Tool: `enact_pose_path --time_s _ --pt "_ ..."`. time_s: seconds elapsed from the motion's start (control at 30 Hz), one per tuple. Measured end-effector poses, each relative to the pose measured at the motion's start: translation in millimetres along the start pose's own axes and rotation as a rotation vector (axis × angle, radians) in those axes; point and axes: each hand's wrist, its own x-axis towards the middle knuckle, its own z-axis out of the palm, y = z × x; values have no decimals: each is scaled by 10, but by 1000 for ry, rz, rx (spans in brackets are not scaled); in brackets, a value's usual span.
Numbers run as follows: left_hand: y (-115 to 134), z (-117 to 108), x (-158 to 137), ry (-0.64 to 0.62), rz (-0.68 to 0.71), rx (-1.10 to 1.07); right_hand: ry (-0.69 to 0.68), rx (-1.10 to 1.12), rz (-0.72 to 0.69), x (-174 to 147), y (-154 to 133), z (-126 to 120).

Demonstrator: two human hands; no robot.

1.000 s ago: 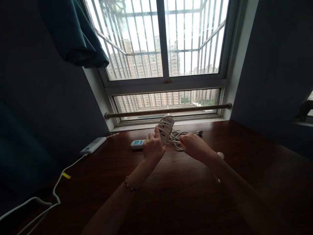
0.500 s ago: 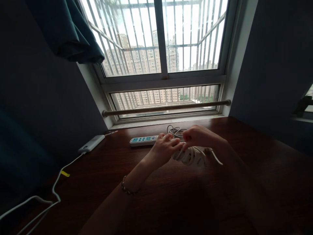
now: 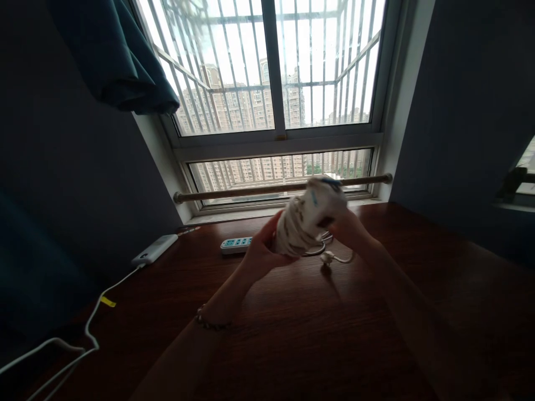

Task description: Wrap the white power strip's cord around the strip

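A white power strip (image 3: 301, 223), its cord wound round it in several turns, is held up above the table, tilted and blurred by motion. My left hand (image 3: 267, 245) is closed round its lower left end. At its right end is my right hand (image 3: 345, 225), with fingers closed on it and partly hidden behind it. A pale plug (image 3: 327, 258) on a short length of cord shows below the right hand, just over the tabletop. Behind my left hand lies a second white power strip (image 3: 234, 245) with blue-green sockets, its right part hidden.
On the dark wooden table (image 3: 267, 334), a white box-shaped device (image 3: 154, 249) at the left has a white cable (image 3: 92, 317) with a yellow tag (image 3: 107, 301). A rail (image 3: 251, 191) crosses the window behind. A blue curtain (image 3: 121, 67) hangs at upper left.
Both hands have lifted the cord-wrapped power strip off the table and tilted it. My left hand now grips its left end, and the plug has come into view.
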Motion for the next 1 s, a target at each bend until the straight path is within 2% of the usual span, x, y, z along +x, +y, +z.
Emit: enact_pose_path --time_s 0.1,0.17,0.27,0.43,0.5,0.57,0.7,0.8,0.9,1.0 --pt "91 -103 55 306 -87 -162 -50 28 78 -12 -51 90" --pt "120 -190 102 390 -159 -194 -117 65 119 -54 -126 203" --pt "47 -325 175 430 -283 -38 -152 60 145 -148 -242 380" --pt "-152 -467 249 339 -392 207 -123 93 167 -247 -323 421" --pt "-185 -468 245 311 -396 278 -176 157 173 -266 -344 386" --pt "-204 -439 221 286 -355 420 -291 247 168 -287 -378 378" --pt "-259 -331 141 233 -212 824 -472 518 179 -321 -462 420" --pt "-325 -255 94 191 -193 1005 -527 842 265 -305 -475 400" --pt "-382 -226 80 103 -174 1022 -472 1142 349 -255 -425 339" --pt "-397 -240 87 70 -164 951 -362 1201 346 -212 -366 324"
